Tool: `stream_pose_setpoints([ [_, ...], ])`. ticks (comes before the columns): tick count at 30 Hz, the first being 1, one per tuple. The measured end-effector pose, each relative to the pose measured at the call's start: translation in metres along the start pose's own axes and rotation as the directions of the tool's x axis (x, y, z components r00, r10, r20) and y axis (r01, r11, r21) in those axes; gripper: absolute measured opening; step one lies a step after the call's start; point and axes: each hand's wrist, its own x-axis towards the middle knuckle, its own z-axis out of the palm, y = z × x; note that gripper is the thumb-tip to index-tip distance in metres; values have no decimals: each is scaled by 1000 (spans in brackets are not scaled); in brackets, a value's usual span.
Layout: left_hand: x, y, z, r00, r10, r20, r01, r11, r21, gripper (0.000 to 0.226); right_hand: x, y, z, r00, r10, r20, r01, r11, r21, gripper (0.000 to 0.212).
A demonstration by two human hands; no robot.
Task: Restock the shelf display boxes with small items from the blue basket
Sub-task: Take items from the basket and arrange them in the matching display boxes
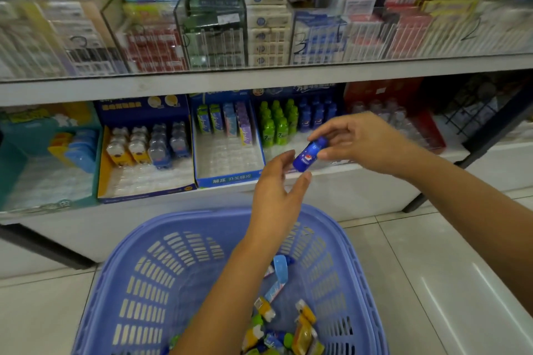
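1. Pinching the cap end of a small glossy dark-blue plastic bottle [307,154], the right hand [366,141] forms the grip, thumb and fingertips narrow around it.
2. Just below that grip, the left hand [277,190] sits loose and spread, fingertips near the bottle's base; this looks like a handover so the right hand can reach the shelf.
3. Beyond the grip stands the display box of green and blue bottles [297,121], the likely destination.
4. Well beneath, the blue slotted plastic basket [178,268] holds remaining small items.
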Motion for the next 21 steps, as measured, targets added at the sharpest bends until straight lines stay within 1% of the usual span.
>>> stream_pose_setpoints([
  [1, 5, -2, 1, 998, 45, 45, -52, 987, 150, 47, 5, 6, -8, 1000, -14, -28, 12, 998, -64, 26],
  [2, 11, -5, 3, 991, 80, 105, -108, 952, 287, 50, 10, 12, -15, 998, -21, -58, 13, 990, -138, 28],
  [4, 22, -10, 7, 967, 90, 238, -203, 837, 507, 56, 24, 27, -29, 994, -34, -100, 2, 951, -308, 29],
  [5, 26, -14, 9, 953, 75, 294, -241, 774, 586, 58, 31, 35, -36, 994, -43, -103, 0, 921, -390, 29],
  [7, 31, -22, 13, 930, 37, 365, -294, 670, 681, 63, 48, 48, -46, 996, -33, -84, -17, 846, -532, 30],
  [9, 34, -30, 15, 921, 33, 388, -323, 619, 716, 65, 64, 59, -54, 997, 14, -74, -56, 796, -603, 32],
  [11, 34, -36, 16, 921, 64, 384, -341, 608, 717, 67, 77, 66, -60, 998, 29, -63, -62, 796, -602, 32],
  [14, 33, -42, 15, 918, 96, 384, -361, 601, 713, 68, 89, 76, -64, 1000, 6, -7, -9, 784, -621, 32],
  [18, 33, -45, 16, 920, 102, 378, -361, 597, 716, 69, 100, 83, -66, 997, 26, 67, 24, 753, -657, 32],
  [21, 32, -47, 19, 925, 108, 365, -355, 592, 723, 70, 107, 80, -63, 989, 15, 149, 97, 692, -715, 28],
])
